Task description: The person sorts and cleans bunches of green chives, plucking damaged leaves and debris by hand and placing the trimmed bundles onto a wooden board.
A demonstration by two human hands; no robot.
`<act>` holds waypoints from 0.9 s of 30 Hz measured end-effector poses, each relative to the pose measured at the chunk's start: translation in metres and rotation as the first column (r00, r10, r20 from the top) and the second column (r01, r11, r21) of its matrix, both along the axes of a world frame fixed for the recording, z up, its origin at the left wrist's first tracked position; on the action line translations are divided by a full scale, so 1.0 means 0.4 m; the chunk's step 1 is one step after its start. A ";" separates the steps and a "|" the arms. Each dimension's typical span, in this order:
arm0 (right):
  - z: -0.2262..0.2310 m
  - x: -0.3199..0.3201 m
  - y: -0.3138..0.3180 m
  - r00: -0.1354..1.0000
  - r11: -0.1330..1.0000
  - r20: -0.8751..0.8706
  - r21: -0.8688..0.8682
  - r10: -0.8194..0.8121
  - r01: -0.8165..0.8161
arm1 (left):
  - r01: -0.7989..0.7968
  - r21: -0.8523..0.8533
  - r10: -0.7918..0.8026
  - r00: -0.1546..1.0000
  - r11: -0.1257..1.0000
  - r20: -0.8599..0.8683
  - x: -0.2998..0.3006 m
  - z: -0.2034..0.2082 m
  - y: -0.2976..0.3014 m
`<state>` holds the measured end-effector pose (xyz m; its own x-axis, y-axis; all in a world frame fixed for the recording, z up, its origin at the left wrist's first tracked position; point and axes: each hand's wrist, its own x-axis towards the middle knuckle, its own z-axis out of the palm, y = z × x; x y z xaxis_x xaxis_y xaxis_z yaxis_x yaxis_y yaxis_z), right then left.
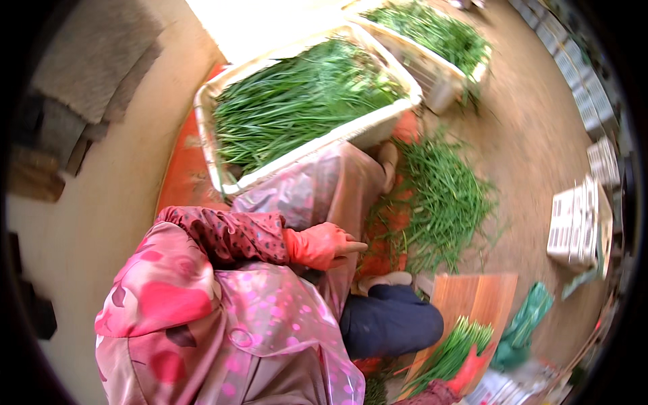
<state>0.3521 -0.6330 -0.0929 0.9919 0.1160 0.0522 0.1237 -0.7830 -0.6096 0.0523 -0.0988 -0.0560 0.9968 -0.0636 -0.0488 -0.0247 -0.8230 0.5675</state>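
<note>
The left grip (317, 246), in an orange-red glove with bare fingertips showing, looks released, its fingers stretched toward the right above the person's lap. Leftmost, an orange-red sheet (177, 177) lies on the floor under a pale crate (204, 131). That crate is filled with long green stalks (283, 104), laid mostly lengthwise. The person's knee, under a clear apron with pink dots (273, 307), is close against its near side. Right of it, a second pale crate (442, 101) holds more greens (432, 30), and a loose heap of cut green leaves (449, 199) spreads over sheet and floor. Beyond a dark-trousered knee (395, 320), a wooden board (472, 293) carries a bundle of green stalks (449, 347), pale ends facing up and right. The right grip (470, 371), also gloved, touches the bundle's right side; whether it is closed around the stalks I cannot tell. Just right of the board lies a crumpled green bag (528, 317); farther right stands a white basket (574, 226).
</note>
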 end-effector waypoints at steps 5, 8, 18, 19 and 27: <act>0.057 0.044 0.317 0.962 0.981 -0.256 0.186 0.097 -0.050 | -0.358 -0.117 0.376 0.872 0.926 0.314 -0.102 0.066 0.160; 0.116 0.015 0.593 0.910 0.960 -0.322 0.188 0.260 -0.207 | -0.643 -0.026 0.598 0.696 0.766 0.397 -0.211 0.052 0.321; 0.197 -0.389 1.370 0.405 0.519 -0.330 0.453 0.853 -0.725 | -0.963 0.050 0.908 0.268 0.267 0.322 -0.496 -0.079 0.788; 0.198 -0.439 1.415 0.341 0.457 -0.320 0.435 0.884 -0.776 | -0.977 0.049 0.943 0.213 0.207 0.256 -0.494 -0.060 0.813; 0.135 -0.612 1.529 0.106 0.274 -0.342 0.492 0.934 -0.826 | -0.932 0.207 0.955 0.293 0.298 -0.055 -0.476 -0.124 1.006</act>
<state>0.1074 -0.0212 -0.0390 0.0382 0.9700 -0.2400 0.3232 -0.2393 -0.9156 -0.1382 0.3036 -0.1057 0.3405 0.9331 -0.1157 0.8811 -0.2738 0.3855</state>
